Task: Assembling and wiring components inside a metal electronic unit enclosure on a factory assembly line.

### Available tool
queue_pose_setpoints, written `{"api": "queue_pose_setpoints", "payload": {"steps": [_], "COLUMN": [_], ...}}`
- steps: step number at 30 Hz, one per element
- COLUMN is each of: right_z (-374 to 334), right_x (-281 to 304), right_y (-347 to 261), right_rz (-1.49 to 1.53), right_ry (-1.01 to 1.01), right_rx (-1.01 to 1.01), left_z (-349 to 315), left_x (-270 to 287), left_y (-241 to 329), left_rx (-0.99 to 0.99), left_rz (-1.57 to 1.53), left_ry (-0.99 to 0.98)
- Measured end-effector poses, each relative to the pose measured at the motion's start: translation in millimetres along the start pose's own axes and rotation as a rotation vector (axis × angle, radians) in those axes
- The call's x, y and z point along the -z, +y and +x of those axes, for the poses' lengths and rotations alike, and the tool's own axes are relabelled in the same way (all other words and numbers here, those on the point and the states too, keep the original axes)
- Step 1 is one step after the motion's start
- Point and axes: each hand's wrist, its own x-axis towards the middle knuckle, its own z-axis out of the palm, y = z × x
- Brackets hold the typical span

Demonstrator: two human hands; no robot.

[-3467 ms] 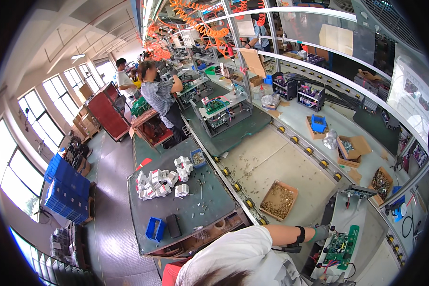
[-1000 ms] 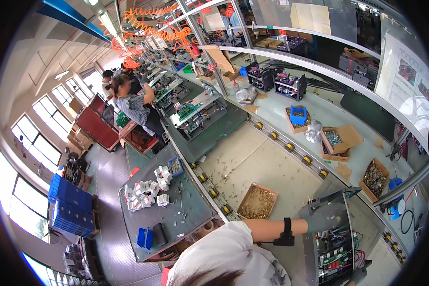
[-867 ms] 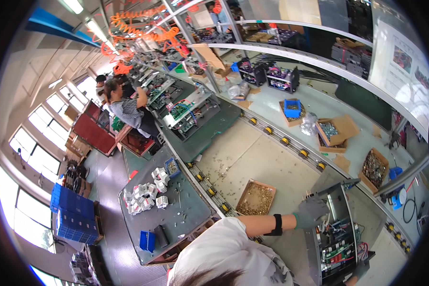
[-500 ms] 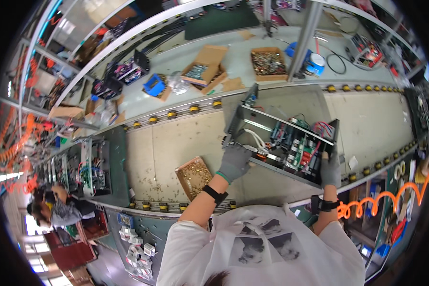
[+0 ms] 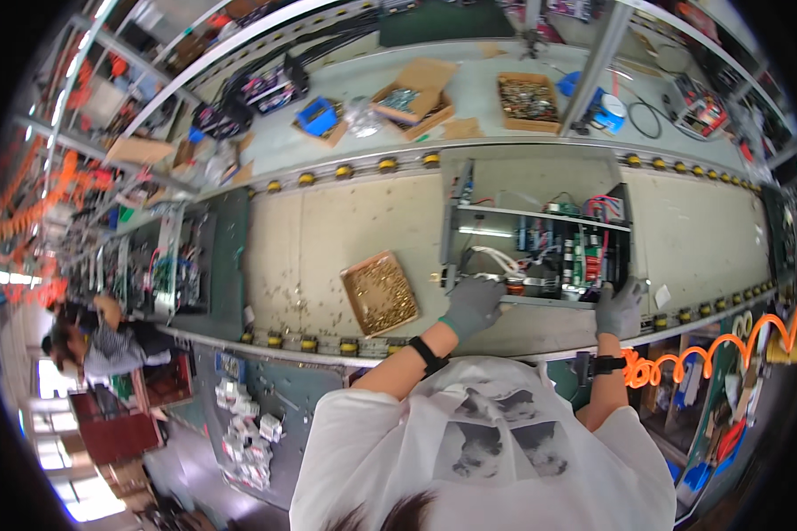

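An open metal chassis (image 5: 540,218) with circuit boards (image 5: 580,258), white cables (image 5: 496,257) and red wires lies squarely in front of me on a grey-green board (image 5: 540,159). My left hand (image 5: 474,307), in a grey glove, is closed on the chassis's near wall toward its left end, beside the white cables; its fingertips are partly hidden. At the near right corner, my gloved right hand (image 5: 620,308) grips the edge with thumb and fingers to either side. Left of the chassis sits a cardboard tray (image 5: 352,296) of small brass-coloured screws.
Loose screws (image 5: 283,301) are scattered left of the tray. Yellow-black rollers (image 5: 344,171) line both edges of the conveyor. More chassis units (image 5: 181,265) stand at the left, near another person (image 5: 119,341). A coiled orange hose (image 5: 682,358) hangs at the right.
The chassis has turned from a slant to lie parallel with the conveyor, both hands staying on it. The view has shifted, so the surroundings appear moved in the picture.
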Motion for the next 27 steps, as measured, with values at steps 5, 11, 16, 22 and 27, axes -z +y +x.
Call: {"api": "queue_pose_setpoints", "payload": {"steps": [5, 11, 16, 22, 27], "right_z": [24, 37, 75, 33, 15], "right_x": [-13, -8, -72, -1, 31], "right_y": [15, 25, 119, 29, -8], "right_rz": [0.018, 0.298, 0.628, 0.170, 0.287], "right_ry": [0.010, -0.041, -0.071, 0.102, -0.092], "right_rx": [0.079, 0.172, 0.028, 0.325, 0.097], "left_z": [-27, -120, -150, -184, -176], "left_x": [9, -9, -67, -79, -98], "left_y": [-11, -77, -146, -194, -213], "left_rx": [-0.126, 0.427, 0.999, 1.154, 1.244], "left_rz": [-0.242, -0.160, -0.260, -0.224, -0.307], "left_ry": [0.363, 0.505, 0.246, 0.085, 0.057]}}
